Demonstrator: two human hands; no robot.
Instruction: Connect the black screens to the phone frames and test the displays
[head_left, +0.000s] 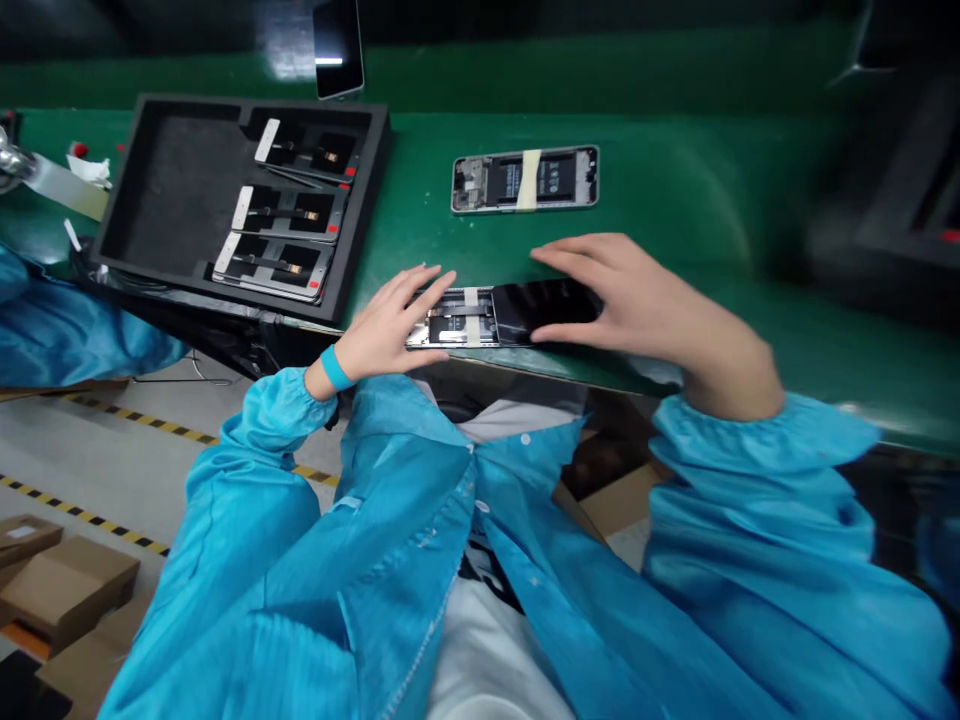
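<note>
On the green bench in front of me lies an opened phone body (pixel 441 325) with a pale tape strip across its battery. A black phone screen (pixel 517 312) covers its right part, and a dark flex cable shows at the left. My left hand (pixel 390 325) straddles the body's left end, thumb along the near side and fingers apart beyond the far side. Over the right end of the screen my right hand (pixel 611 295) is spread, its thumb at the near edge and its other visible fingers stretched above the far edge. Whether either hand presses on the phone I cannot tell.
Beyond my hands rests another opened phone body (pixel 545 180) with tape across its battery. A black foam tray (pixel 172 190) at left holds several screen parts. At the back a dark flat device (pixel 337 50) stands upright. A blue sleeve (pixel 67 320) of another person is at far left.
</note>
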